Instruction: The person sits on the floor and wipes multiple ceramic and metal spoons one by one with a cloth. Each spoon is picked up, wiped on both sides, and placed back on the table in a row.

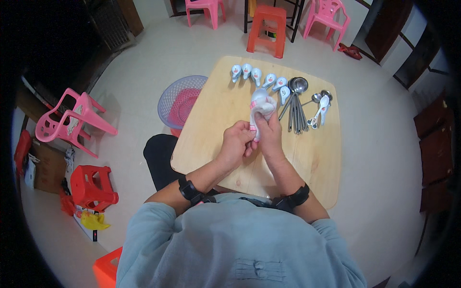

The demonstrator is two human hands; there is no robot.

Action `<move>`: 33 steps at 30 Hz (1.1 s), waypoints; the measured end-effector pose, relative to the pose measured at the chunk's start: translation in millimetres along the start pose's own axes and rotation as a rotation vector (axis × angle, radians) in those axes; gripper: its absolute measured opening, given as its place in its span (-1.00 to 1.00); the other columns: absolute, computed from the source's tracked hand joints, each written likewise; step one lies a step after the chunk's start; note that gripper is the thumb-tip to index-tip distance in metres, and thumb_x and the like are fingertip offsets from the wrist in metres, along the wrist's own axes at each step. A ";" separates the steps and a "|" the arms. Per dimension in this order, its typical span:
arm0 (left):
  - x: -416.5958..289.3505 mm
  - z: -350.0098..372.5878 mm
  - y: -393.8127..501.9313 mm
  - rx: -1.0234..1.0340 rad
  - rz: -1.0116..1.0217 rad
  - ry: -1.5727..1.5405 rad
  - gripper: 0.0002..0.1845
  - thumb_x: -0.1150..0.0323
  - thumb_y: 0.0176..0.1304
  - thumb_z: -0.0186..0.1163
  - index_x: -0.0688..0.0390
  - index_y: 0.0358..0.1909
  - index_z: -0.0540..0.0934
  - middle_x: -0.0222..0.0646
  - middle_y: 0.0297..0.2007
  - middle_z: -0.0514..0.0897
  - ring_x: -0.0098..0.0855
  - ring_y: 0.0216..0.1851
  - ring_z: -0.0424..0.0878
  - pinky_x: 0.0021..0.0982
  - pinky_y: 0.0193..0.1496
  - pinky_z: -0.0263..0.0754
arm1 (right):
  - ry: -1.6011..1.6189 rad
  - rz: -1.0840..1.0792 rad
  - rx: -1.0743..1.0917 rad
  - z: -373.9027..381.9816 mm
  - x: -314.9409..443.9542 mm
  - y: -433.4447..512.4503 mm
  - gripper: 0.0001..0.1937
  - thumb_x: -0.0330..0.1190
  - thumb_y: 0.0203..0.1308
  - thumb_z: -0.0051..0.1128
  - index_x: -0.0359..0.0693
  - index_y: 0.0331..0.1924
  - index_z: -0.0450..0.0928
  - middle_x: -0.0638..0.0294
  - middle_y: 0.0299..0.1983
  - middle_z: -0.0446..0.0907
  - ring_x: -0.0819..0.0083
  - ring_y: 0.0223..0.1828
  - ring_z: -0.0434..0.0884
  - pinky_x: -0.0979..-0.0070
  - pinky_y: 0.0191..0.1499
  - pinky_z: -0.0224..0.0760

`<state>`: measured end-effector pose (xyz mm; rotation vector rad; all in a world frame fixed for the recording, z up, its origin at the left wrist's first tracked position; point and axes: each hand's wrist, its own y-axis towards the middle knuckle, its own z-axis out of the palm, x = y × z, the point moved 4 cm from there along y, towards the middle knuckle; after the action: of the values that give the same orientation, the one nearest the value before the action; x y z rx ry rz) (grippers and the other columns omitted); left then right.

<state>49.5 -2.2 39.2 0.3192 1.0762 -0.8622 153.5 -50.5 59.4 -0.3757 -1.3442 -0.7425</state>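
My left hand (236, 142) and my right hand (270, 135) meet over the wooden table, both gripping a white cloth with pink trim (265, 108). Beyond the cloth shows the pale bowl of a spoon or ladle (259, 94); folds and fingers hide the rest of it. Several light-blue spoons with a red print (256, 75) lie in small groups along the far side. Right of my hands, a bunch of metal ladles (299, 85) has its handles toward me. Farther right are smaller metal spoons (316, 98) and a white spoon with a cartoon-shaped handle end (324, 102).
The light wooden tabletop (205, 136) has rounded corners. A purple plastic basket (165, 108) with a pink one inside stands beside its left edge. Pink plastic chairs (86, 104) and red stools (93, 187) stand around on the tiled floor. An orange stool (268, 18) is beyond the table.
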 end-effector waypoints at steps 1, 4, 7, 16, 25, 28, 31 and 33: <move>-2.0 -0.7 -1.1 -0.008 0.029 0.004 -0.90 0.43 0.38 0.08 0.26 -0.17 0.48 -0.36 -0.49 0.56 -0.60 -0.63 0.45 -0.62 -0.70 0.22 | -0.058 -0.014 -0.018 2.6 -1.5 1.0 -0.66 -0.33 0.33 0.07 -0.28 0.12 0.46 0.18 -0.11 0.53 0.41 -0.09 0.53 0.51 -0.06 0.40; -4.5 -5.4 -9.6 -0.028 0.054 0.154 -0.90 0.48 0.33 0.12 0.26 -0.17 0.49 -0.39 -0.57 0.55 -0.62 -0.68 0.40 -0.62 -0.70 0.19 | -0.180 -0.006 -0.055 6.0 -6.9 4.7 -0.70 -0.34 0.29 0.10 -0.31 0.03 0.51 0.15 -0.13 0.52 0.38 -0.12 0.53 0.48 -0.07 0.39; -5.9 -6.4 -15.8 -0.007 0.064 0.179 -0.90 0.51 0.31 0.14 0.26 -0.16 0.49 -0.40 -0.60 0.54 -0.63 -0.72 0.36 -0.61 -0.72 0.16 | -0.192 -0.024 -0.050 4.2 -0.2 14.7 -0.74 -0.33 0.32 0.09 -0.31 -0.02 0.53 0.19 -0.19 0.54 0.46 -0.18 0.54 0.52 -0.14 0.39; -15.5 1.9 -3.4 -0.055 0.035 0.136 -0.96 0.50 0.32 0.12 0.25 -0.26 0.49 -0.39 -0.64 0.54 -0.63 -0.79 0.29 -0.59 -0.75 0.12 | 0.147 0.110 0.061 0.0 14.1 26.9 -0.55 0.01 0.43 -0.05 -0.28 -0.05 0.53 0.30 -0.32 0.59 0.59 -0.36 0.55 0.61 -0.30 0.43; -35.9 11.3 6.8 -0.184 0.149 0.120 -0.90 0.46 0.32 0.17 0.26 -0.22 0.49 -0.35 -0.62 0.56 -0.60 -0.78 0.33 -0.59 -0.74 0.14 | 0.434 0.188 -0.096 -34.5 -7.2 29.7 -0.62 -0.08 0.49 -0.13 -0.26 -0.04 0.52 0.24 -0.28 0.61 0.51 -0.36 0.61 0.54 -0.26 0.49; -45.9 18.7 10.6 -0.083 0.207 0.219 -0.84 0.45 0.33 0.16 0.29 -0.11 0.51 -0.34 -0.57 0.59 -0.59 -0.73 0.40 -0.62 -0.69 0.22 | 0.386 0.123 -0.020 -36.1 -3.0 28.8 -0.56 -0.03 0.48 -0.12 -0.28 0.05 0.49 0.27 -0.23 0.61 0.57 -0.29 0.60 0.60 -0.21 0.48; -46.0 32.8 19.4 0.021 0.234 0.205 -0.79 0.46 0.33 0.17 0.32 -0.05 0.51 -0.34 -0.52 0.62 -0.60 -0.68 0.46 -0.62 -0.68 0.27 | 0.517 0.201 0.114 -31.4 -4.5 25.4 -0.49 0.07 0.48 -0.22 -0.26 0.03 0.49 0.23 -0.26 0.63 0.53 -0.30 0.61 0.57 -0.19 0.49; -40.9 38.0 23.2 0.026 0.161 0.229 -0.78 0.48 0.33 0.17 0.34 -0.03 0.50 -0.34 -0.50 0.63 -0.60 -0.64 0.49 -0.63 -0.67 0.29 | 0.626 0.264 0.182 -27.7 -6.5 25.5 -0.42 0.14 0.47 -0.35 -0.25 -0.02 0.49 0.16 -0.34 0.62 0.41 -0.49 0.63 0.41 -0.44 0.55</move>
<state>82.8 8.0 88.6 0.5289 1.2331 -0.7077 190.8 -48.1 51.5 -0.1483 -0.7433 -0.4559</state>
